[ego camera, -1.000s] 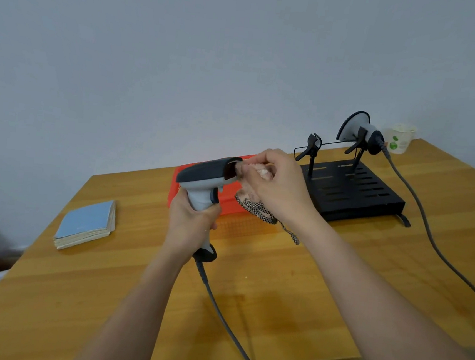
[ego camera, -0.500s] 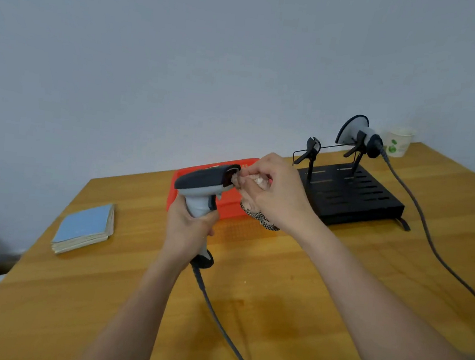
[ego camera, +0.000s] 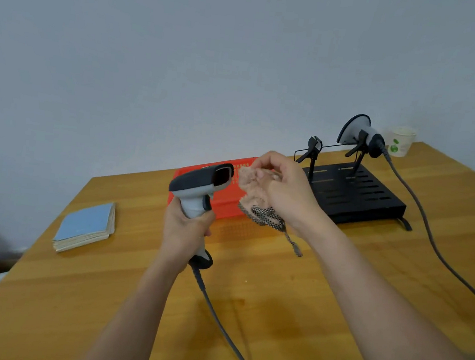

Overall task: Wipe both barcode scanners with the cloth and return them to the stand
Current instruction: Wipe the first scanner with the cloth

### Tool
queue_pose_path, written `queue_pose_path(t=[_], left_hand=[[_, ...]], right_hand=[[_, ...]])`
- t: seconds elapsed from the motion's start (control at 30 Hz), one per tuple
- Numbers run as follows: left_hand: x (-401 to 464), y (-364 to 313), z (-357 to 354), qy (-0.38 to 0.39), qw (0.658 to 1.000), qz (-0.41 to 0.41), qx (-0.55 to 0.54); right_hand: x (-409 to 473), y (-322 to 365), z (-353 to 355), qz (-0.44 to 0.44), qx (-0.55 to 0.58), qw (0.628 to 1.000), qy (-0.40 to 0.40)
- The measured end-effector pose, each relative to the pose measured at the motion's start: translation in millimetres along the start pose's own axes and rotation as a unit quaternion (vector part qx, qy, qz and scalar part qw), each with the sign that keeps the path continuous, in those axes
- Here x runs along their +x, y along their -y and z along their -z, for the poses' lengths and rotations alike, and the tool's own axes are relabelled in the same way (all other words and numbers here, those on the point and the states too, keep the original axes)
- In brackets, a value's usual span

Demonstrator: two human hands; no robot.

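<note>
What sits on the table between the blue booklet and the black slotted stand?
In the head view, the red plastic basket lies between the blue booklet and the black slotted stand. Above it, the left hand holds up a grey handheld barcode scanner.

body: 2 bare forearms | left hand (ego camera: 186, 230) bare | right hand (ego camera: 286, 191) bare | sleeves: unseen
</note>
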State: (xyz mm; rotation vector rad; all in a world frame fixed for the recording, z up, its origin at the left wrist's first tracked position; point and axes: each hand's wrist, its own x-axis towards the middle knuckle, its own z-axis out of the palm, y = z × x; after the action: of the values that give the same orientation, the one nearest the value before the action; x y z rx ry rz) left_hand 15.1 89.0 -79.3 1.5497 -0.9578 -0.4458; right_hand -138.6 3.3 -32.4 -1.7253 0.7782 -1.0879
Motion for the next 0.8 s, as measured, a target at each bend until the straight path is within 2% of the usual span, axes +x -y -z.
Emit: queue_pose_path(t=[0.17, 0.47, 0.63, 0.8], left_hand=[[1, -1, 1, -0.002, 1.0, 0.004, 0.001], [1, -6, -6, 0.009, 0.999, -0.03, -0.001], [1, -6, -5, -0.009, 1.0, -0.024, 0.004], [2, -6, -1, -0.01, 1.0, -0.013, 0.01]], right_hand=[[4, -12, -2, 0.008, -0.036, 0.998, -0.048], [1, -6, -16, 0.033, -0.092, 0.993, -0.061], [-8, 4, -15, 0.039, -0.034, 0.999, 0.002], [-5, 10, -9, 0.057, -0.001, 0.997, -0.041]])
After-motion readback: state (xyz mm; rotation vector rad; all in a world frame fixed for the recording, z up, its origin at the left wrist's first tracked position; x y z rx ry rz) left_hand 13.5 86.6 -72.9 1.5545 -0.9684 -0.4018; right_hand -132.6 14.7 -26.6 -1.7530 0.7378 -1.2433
